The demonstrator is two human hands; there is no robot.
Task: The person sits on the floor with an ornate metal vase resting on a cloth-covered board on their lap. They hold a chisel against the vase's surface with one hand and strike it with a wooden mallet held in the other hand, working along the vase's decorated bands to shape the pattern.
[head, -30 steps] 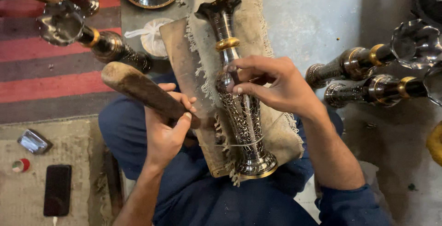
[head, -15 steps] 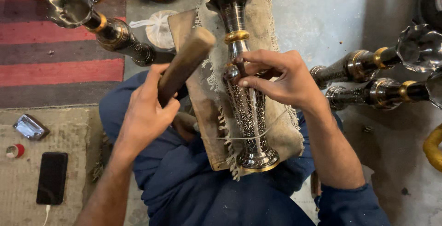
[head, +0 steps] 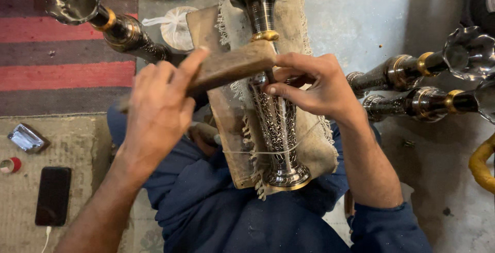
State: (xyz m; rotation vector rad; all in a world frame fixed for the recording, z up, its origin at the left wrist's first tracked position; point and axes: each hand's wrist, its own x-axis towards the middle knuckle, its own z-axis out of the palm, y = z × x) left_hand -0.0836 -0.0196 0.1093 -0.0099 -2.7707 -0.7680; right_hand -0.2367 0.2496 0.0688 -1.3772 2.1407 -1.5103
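A tall engraved metal vase with a fluted mouth and a gold band lies lengthwise on a burlap-covered wooden board across my lap. My left hand grips a wooden mallet, its head down against the top of a thin chisel just below the gold band. My right hand pinches that small chisel against the vase body; the tool is mostly hidden by my fingers. A thin string crosses the vase near its foot.
Two similar vases lie on the grey floor at right, another vase at upper left on a red striped rug. A white pouch, a phone, a small silver packet and a yellow hose are nearby.
My left hand has swung the mallet from low at the left up and over, bringing its head down onto the chisel. My right hand stays on the vase.
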